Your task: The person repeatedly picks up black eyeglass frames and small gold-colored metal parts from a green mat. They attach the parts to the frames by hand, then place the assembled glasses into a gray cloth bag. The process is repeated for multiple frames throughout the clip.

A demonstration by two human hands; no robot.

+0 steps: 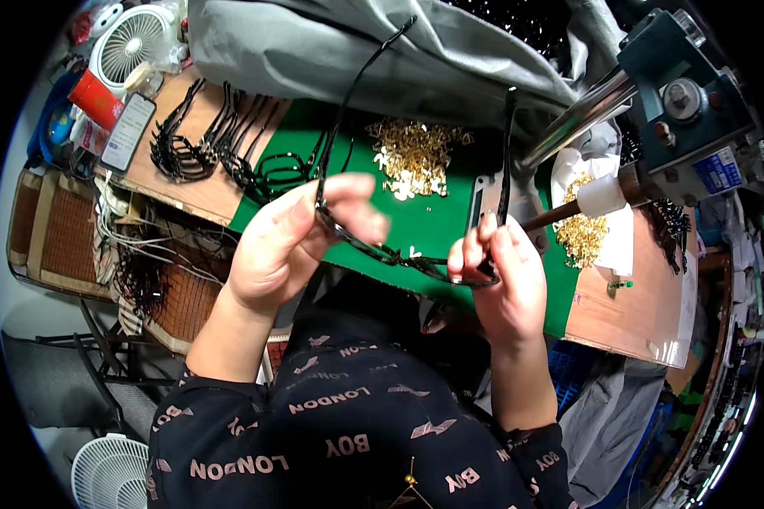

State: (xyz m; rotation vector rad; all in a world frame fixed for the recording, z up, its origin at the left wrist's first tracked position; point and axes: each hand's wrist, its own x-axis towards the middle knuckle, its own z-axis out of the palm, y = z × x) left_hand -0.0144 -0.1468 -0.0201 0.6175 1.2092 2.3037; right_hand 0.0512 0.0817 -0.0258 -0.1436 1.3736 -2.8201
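Both my hands hold up a black eyeglass frame (388, 253), its two temples unfolded and pointing away from me. My left hand (267, 259) is at the frame's left end, by the hinge; its fingers are partly blurred by motion. At the right end, my right hand (516, 288) pinches the rim between thumb and curled fingers. Beneath lies a green mat (441, 216), bearing a heap of small gold-coloured metal parts (412, 157). More black eyeglass frames (187, 157) are lined up left of the heap, some resting on the mat's edge.
A bench machine (683, 106) with a metal rod and white collar stands at the right. Beside it, more gold parts (581, 233) lie on white paper. Grey cloth (314, 51) drapes along the back. At left are a phone (127, 131), a red container (95, 99) and a fan (132, 47).
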